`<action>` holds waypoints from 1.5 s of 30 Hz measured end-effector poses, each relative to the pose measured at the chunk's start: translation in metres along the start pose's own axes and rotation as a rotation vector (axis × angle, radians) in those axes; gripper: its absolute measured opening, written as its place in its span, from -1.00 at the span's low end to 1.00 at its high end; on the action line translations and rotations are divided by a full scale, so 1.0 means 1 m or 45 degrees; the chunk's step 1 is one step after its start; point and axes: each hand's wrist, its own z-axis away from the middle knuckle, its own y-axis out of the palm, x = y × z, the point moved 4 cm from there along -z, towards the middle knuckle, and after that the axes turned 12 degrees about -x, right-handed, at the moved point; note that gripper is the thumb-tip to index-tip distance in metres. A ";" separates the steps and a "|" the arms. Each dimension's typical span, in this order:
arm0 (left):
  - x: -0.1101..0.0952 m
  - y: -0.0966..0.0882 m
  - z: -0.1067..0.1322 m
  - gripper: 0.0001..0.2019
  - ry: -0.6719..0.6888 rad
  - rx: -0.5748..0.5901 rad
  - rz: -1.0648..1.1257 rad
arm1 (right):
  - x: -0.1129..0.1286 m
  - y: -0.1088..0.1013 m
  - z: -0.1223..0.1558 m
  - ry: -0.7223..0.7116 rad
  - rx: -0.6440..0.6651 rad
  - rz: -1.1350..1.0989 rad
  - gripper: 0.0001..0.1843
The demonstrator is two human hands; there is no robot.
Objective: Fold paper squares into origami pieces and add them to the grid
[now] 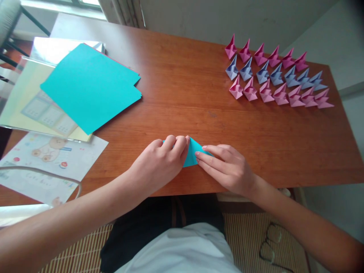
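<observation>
Three rows of paper shapes (276,75) are judged finished, flat sheets (92,87) are left, and one part-folded turquoise paper (191,155) near the table's front edge (273,172) is pinched by the curled left hand (160,161) and touched by straight fingers of the right hand (229,163), pinch unconfirmed.

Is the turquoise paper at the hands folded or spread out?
Folded: the turquoise paper shows a slanted edge rising to a point. The left hand and right hand hide its full shape.
</observation>
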 end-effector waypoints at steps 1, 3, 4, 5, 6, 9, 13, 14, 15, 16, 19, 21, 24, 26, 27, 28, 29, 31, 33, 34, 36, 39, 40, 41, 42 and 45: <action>0.000 0.000 0.000 -0.59 0.000 -0.001 -0.004 | 0.000 0.000 0.000 -0.017 -0.009 -0.002 -0.76; -0.001 -0.001 -0.001 -0.59 0.003 -0.007 -0.017 | 0.000 0.000 -0.001 -0.056 -0.035 0.011 -0.80; -0.001 -0.002 -0.001 -0.59 0.007 -0.013 -0.026 | 0.000 0.000 -0.001 -0.074 -0.047 0.021 -0.82; -0.001 -0.002 -0.001 -0.59 0.013 -0.019 -0.033 | 0.000 0.001 -0.001 -0.088 -0.057 0.031 -0.84; -0.001 -0.002 -0.001 -0.59 0.017 -0.026 -0.040 | 0.000 0.001 -0.001 -0.097 -0.061 0.039 -0.85; -0.001 -0.002 0.000 -0.59 0.024 -0.039 -0.054 | 0.000 0.002 -0.001 -0.100 -0.053 0.050 -0.86; 0.000 -0.002 0.000 -0.60 0.035 -0.062 -0.064 | 0.000 0.001 -0.002 -0.110 -0.052 0.052 -0.85; 0.000 -0.002 0.000 -0.60 0.038 -0.070 -0.063 | 0.001 0.001 -0.002 -0.112 -0.054 0.050 -0.86; -0.001 -0.002 0.000 -0.60 0.042 -0.078 -0.061 | 0.001 0.001 -0.002 -0.113 -0.057 0.045 -0.86; -0.001 -0.002 0.000 -0.60 0.044 -0.087 -0.059 | 0.001 0.001 -0.002 -0.113 -0.060 0.040 -0.87; -0.001 -0.002 0.000 -0.61 0.047 -0.102 -0.049 | 0.001 0.001 -0.002 -0.109 -0.064 0.024 -0.86; -0.001 -0.002 0.000 -0.62 0.045 -0.109 -0.048 | 0.001 0.001 -0.002 -0.106 -0.060 0.018 -0.86; -0.001 -0.001 0.000 -0.62 0.051 -0.123 -0.049 | 0.001 0.001 -0.003 -0.107 -0.060 0.012 -0.86; -0.001 -0.001 0.001 -0.62 0.053 -0.126 -0.048 | 0.002 0.001 -0.003 -0.103 -0.063 0.008 -0.86; -0.001 -0.001 0.000 -0.62 0.051 -0.125 -0.046 | 0.002 0.001 -0.003 -0.101 -0.066 0.005 -0.85; -0.001 -0.001 0.000 -0.62 0.046 -0.121 -0.044 | 0.001 0.002 -0.004 -0.097 -0.068 0.002 -0.85; -0.001 -0.001 0.000 -0.62 0.041 -0.117 -0.043 | 0.001 0.002 -0.003 -0.094 -0.069 -0.002 -0.85; -0.001 -0.001 0.000 -0.61 0.036 -0.106 -0.042 | 0.001 0.002 -0.003 -0.092 -0.065 -0.011 -0.84; -0.001 -0.001 0.000 -0.61 0.035 -0.102 -0.049 | 0.000 0.002 -0.002 -0.091 -0.051 -0.020 -0.83; -0.001 -0.001 0.000 -0.61 0.032 -0.101 -0.052 | 0.000 0.002 -0.001 -0.090 -0.040 -0.024 -0.83; 0.000 0.000 0.000 -0.61 0.025 -0.108 -0.049 | -0.001 0.002 0.001 -0.088 -0.019 -0.024 -0.83; 0.002 0.001 0.001 -0.62 0.003 -0.123 -0.026 | 0.000 0.003 0.004 -0.071 0.006 -0.002 -0.80; 0.003 0.001 0.001 -0.63 -0.008 -0.130 -0.017 | 0.000 0.003 0.005 -0.062 0.011 0.005 -0.80; 0.003 0.000 0.001 -0.65 -0.021 -0.138 -0.008 | 0.000 0.003 0.006 -0.053 0.014 0.007 -0.79; 0.002 -0.001 0.002 -0.67 -0.032 -0.150 0.004 | 0.001 0.004 0.006 -0.046 0.014 0.004 -0.79; -0.004 -0.007 0.005 -0.69 -0.029 -0.209 0.077 | 0.001 0.004 0.006 -0.037 -0.005 -0.023 -0.77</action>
